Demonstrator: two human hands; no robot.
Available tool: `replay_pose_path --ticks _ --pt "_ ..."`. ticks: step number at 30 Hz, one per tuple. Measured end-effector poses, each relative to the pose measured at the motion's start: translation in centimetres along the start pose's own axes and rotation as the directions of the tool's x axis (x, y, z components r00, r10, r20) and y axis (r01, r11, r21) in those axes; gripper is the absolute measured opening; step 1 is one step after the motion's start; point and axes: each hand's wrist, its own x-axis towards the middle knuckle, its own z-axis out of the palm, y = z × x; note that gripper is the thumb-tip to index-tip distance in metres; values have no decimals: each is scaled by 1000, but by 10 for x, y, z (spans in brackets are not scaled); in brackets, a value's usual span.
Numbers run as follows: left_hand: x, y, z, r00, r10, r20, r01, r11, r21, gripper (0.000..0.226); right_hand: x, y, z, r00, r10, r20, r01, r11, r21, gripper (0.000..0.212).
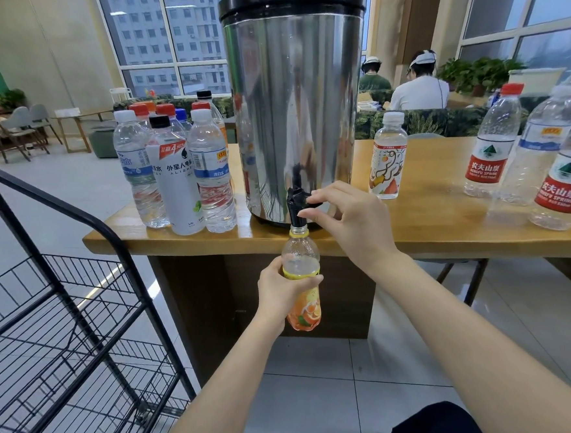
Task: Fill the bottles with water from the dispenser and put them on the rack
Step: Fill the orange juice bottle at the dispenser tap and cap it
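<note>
Labels read: red bands with "农夫山泉 NONGFU SPRING" on two bottles at the right, one near [558,180] and one further back [490,148]. A white bottle [178,186] in the left group reads "外星人电", the rest cut off by its neighbour. The print on the small peach-patterned bottle [388,158] is too small to read.

Steel dispenser [298,107] stands on the wooden worktop [440,222], its black tap [297,200] over the front edge. Black wire rack [63,299] stands on the floor at the left. Two seated people show behind the worktop.

Left hand [279,294] is wrapped round the orange-labelled bottle [301,259], which is uncapped, below the worktop edge, mouth right under the tap spout. Its fill level cannot be told. Right hand [348,218] pinches the tap lever between thumb and fingers.

Left group of capped bottles [212,184] looks full of clear liquid. The right-hand bottles look empty.
</note>
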Motion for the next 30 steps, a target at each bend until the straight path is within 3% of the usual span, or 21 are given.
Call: replay_pose_path --ticks 30 --pt "-1 0 0 1000 4 -6 -4 1000 -4 60 -2 6 1 999 -37 2 37 999 29 30"
